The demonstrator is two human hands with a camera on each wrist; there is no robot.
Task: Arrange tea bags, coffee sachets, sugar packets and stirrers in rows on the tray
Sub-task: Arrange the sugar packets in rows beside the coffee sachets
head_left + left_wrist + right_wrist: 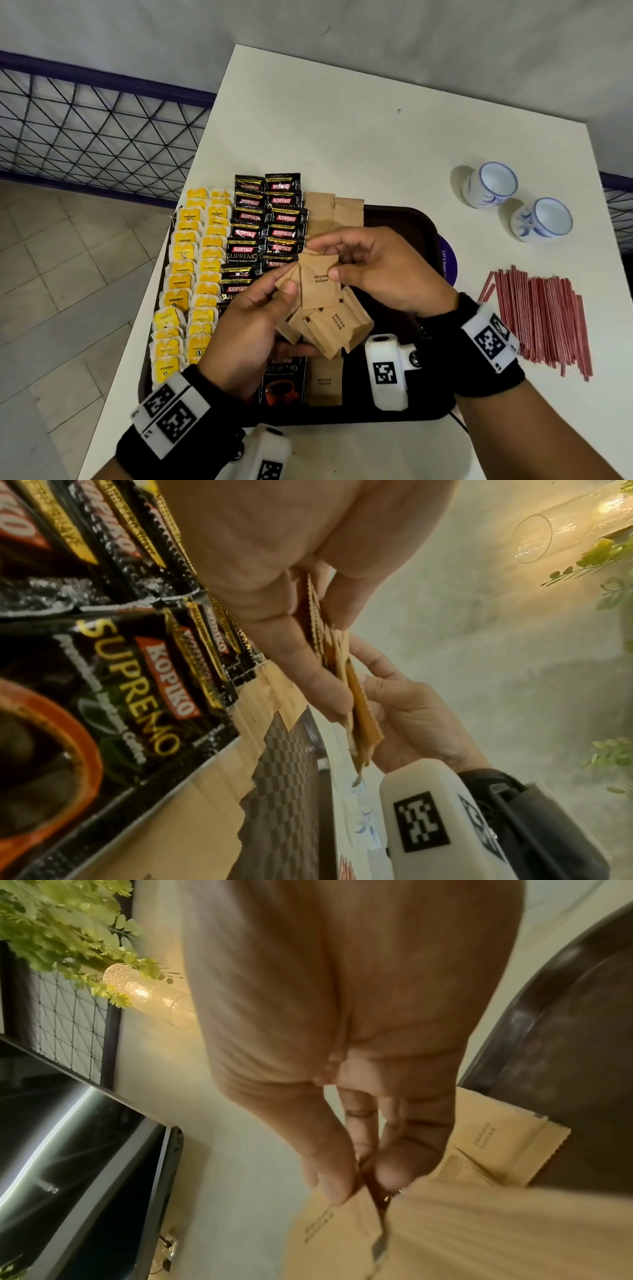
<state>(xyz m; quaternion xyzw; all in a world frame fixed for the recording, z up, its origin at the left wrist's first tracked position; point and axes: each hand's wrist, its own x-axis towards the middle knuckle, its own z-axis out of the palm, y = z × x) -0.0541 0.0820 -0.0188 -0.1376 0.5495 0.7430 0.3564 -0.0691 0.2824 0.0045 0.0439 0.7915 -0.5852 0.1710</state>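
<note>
Brown paper sugar packets fanned in left hand, fingers curled round the bunch, held above tray. Right hand pinching top packet, thumb and forefinger clamped on its edge. Left wrist view alone: packets edge-on between thumb and fingers, checkered tray floor bare beside laid sugar row. Right wrist view alone: glass vase with green sprigs, a dark screen at table's edge. Tea bags in two rows at tray's left, overhanging rim; coffee sachets in two rows beside them; few sugar packets laid next. Tray's right part open. Stirrers heaped on table, right of tray. Two cups beyond, well apart from hands.
</note>
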